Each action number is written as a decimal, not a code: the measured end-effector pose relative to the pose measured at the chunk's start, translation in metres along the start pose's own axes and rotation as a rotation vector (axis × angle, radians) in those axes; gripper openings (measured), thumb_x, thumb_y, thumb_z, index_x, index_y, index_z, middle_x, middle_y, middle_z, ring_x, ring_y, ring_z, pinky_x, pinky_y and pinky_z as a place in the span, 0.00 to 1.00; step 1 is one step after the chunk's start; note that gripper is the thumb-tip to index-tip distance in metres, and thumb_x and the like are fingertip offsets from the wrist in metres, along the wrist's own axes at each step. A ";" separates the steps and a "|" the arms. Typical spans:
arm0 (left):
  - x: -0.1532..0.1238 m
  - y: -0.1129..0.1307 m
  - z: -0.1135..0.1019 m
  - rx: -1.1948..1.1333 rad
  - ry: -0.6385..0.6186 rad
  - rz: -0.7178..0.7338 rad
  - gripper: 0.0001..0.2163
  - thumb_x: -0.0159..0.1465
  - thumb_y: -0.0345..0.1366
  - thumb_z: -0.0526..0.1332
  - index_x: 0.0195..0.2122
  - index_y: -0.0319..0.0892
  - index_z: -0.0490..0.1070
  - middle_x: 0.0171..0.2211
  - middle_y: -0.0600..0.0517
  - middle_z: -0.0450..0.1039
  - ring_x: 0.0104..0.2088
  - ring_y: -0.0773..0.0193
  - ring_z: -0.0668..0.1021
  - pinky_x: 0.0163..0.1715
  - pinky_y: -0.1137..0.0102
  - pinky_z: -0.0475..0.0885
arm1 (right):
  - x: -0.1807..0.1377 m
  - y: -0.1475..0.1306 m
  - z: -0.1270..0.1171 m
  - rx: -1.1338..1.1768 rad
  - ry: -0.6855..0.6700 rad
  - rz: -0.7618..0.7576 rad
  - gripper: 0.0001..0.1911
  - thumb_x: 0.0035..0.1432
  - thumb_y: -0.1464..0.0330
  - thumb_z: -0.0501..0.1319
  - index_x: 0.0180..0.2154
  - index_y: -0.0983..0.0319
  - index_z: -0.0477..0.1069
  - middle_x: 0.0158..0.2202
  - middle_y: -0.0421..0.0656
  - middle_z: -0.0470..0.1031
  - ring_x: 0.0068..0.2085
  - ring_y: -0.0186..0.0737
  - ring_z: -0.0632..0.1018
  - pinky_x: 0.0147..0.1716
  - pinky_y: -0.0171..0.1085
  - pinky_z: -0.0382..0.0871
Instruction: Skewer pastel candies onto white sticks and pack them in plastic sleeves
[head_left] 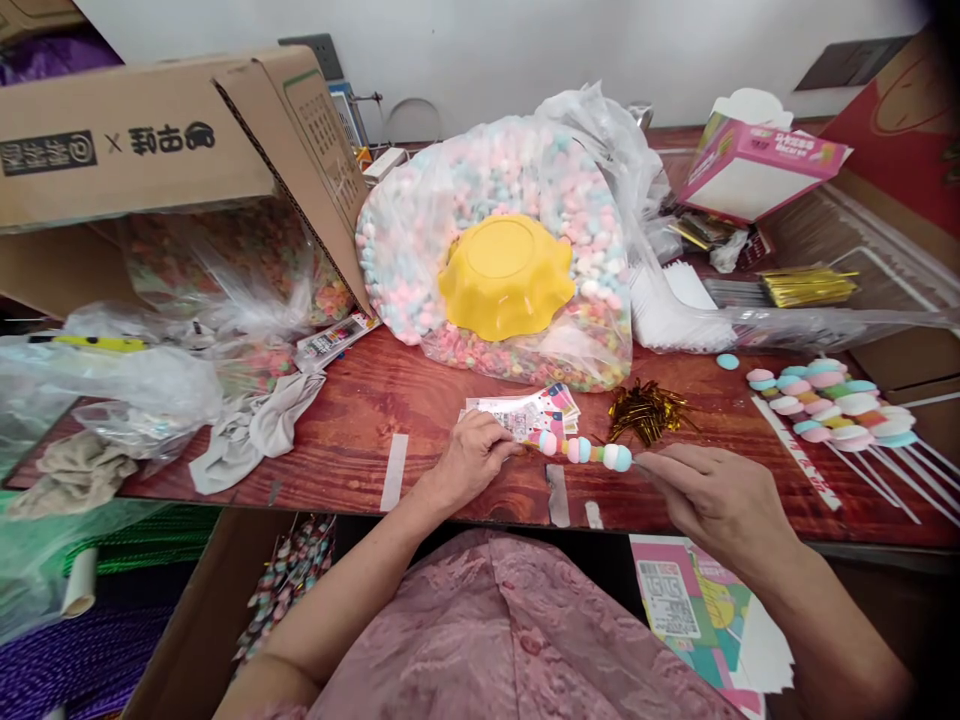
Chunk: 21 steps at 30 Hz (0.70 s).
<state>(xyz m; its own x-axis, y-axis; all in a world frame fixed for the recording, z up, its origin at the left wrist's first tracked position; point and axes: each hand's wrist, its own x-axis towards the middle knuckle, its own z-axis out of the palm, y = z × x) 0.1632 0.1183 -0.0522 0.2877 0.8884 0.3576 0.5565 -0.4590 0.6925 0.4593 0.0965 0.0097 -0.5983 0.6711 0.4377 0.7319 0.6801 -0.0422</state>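
Red-brown table point(345, 430) running along white wall point(480, 50), seen from head camera. Candy skewer point(583, 450) stretching level over tabletop, near front edge, between both hands. Left hand point(474, 455) pinching one end between fingertips; right hand point(720, 495) grasping other end, mostly hiding it. Gold ties point(649, 412) lying just behind skewer. Yellow bowl point(506, 270) resting upturned on candy bag point(405, 250). More skewers point(840, 410) lying at right; cardboard box point(165, 140) standing at left.

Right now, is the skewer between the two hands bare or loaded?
Loaded: the skewer carries a row of pink, white and blue sweets, visible between the left hand and the right hand.
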 end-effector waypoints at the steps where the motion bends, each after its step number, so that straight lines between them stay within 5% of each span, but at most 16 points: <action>1: -0.001 -0.001 0.001 0.027 -0.006 0.033 0.08 0.63 0.36 0.64 0.28 0.39 0.75 0.27 0.50 0.73 0.31 0.64 0.73 0.34 0.68 0.66 | 0.004 -0.001 -0.004 -0.072 -0.009 -0.046 0.11 0.61 0.77 0.55 0.35 0.62 0.75 0.30 0.43 0.78 0.28 0.37 0.76 0.30 0.36 0.64; 5: -0.002 -0.006 0.003 0.101 0.001 0.168 0.10 0.66 0.34 0.60 0.28 0.40 0.74 0.27 0.50 0.73 0.32 0.63 0.73 0.35 0.67 0.68 | 0.015 -0.005 -0.014 -0.164 -0.045 -0.141 0.13 0.58 0.79 0.52 0.34 0.63 0.74 0.28 0.43 0.75 0.28 0.37 0.74 0.30 0.37 0.61; 8: -0.003 -0.007 0.001 0.151 0.016 0.264 0.10 0.67 0.33 0.58 0.28 0.39 0.73 0.28 0.49 0.73 0.32 0.63 0.71 0.34 0.68 0.68 | 0.016 -0.005 -0.011 -0.114 -0.047 -0.055 0.11 0.61 0.77 0.54 0.35 0.62 0.73 0.26 0.41 0.74 0.27 0.36 0.73 0.29 0.36 0.59; 21: 0.001 -0.004 -0.018 0.277 -0.170 0.440 0.12 0.66 0.24 0.52 0.27 0.40 0.69 0.28 0.49 0.70 0.35 0.62 0.69 0.36 0.67 0.67 | 0.016 -0.014 -0.004 -0.093 -0.074 -0.052 0.12 0.61 0.77 0.52 0.33 0.61 0.73 0.28 0.42 0.75 0.28 0.35 0.72 0.28 0.36 0.57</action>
<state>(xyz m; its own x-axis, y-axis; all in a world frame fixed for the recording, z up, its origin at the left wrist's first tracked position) 0.1480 0.1212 -0.0431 0.6488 0.6102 0.4546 0.5330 -0.7908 0.3007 0.4402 0.0966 0.0212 -0.6557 0.6581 0.3699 0.7247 0.6861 0.0639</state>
